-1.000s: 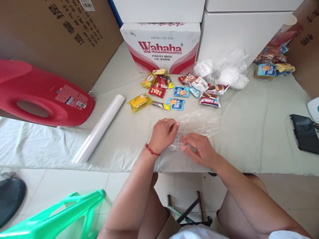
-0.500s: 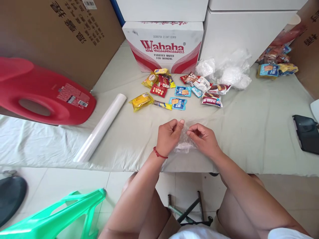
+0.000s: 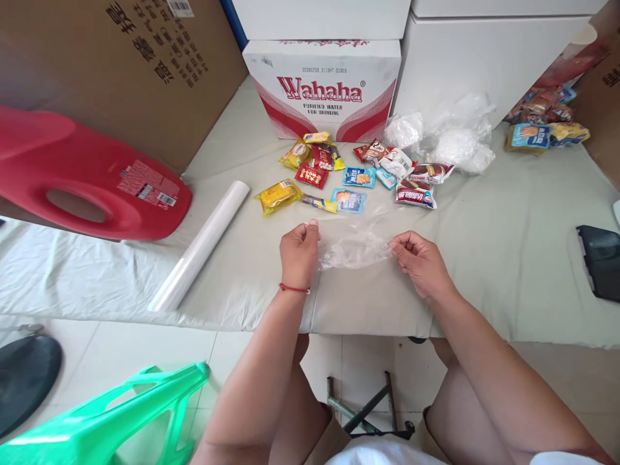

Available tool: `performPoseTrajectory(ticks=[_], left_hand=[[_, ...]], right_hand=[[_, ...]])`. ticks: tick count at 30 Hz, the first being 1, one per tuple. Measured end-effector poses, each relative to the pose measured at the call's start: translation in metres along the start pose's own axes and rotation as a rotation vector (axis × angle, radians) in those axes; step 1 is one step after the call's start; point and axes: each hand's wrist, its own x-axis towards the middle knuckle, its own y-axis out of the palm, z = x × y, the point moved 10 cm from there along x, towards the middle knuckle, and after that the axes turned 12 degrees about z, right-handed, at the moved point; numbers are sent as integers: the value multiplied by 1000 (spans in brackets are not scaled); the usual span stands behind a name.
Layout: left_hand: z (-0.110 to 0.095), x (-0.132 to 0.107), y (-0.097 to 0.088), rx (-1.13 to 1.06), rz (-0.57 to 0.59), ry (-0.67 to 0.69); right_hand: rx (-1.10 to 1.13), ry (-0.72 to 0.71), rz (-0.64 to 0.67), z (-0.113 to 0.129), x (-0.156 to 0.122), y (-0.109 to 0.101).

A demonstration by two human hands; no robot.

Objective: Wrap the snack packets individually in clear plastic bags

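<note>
A clear plastic bag (image 3: 356,250) is stretched between my two hands, low over the cloth. My left hand (image 3: 299,253), with a red string bracelet at the wrist, is closed on the bag's left side. Its right side is pinched in the fingers of my right hand (image 3: 417,261). Beyond the bag lie several wrapped snacks, among them a yellow packet (image 3: 278,196), a red packet (image 3: 311,175), a blue packet (image 3: 358,177) and a brown-and-white packet (image 3: 415,193). The bag's far edge seems to overlap a second blue packet (image 3: 349,200).
A roll of clear plastic (image 3: 201,245) lies left, beside a big red jug (image 3: 97,174). A Wahaba-style water carton (image 3: 324,119) stands behind the snacks, with crumpled clear bags (image 3: 455,139) to its right. A black phone (image 3: 600,261) lies far right; a green stool (image 3: 121,413) stands below.
My hands have moved apart, the left one leftward and the right one rightward. The plastic bag, bunched between them before, is now spread wide. The view has shifted slightly.
</note>
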Motion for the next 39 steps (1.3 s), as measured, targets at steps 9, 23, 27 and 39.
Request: performPoseTrajectory(ticks=[9, 23, 27, 39], left_hand=[[-16, -9, -34, 421, -268, 50], [-52, -9, 28, 266, 185, 377], [-55, -14, 54, 405, 318, 337], [-61, -43, 65, 258, 207, 357]], right_hand=[[-214, 155, 166, -12, 0, -18], [-325, 116, 342, -12, -11, -17], [-477, 93, 414, -11, -16, -21], [-546, -285, 166, 41, -10, 0]])
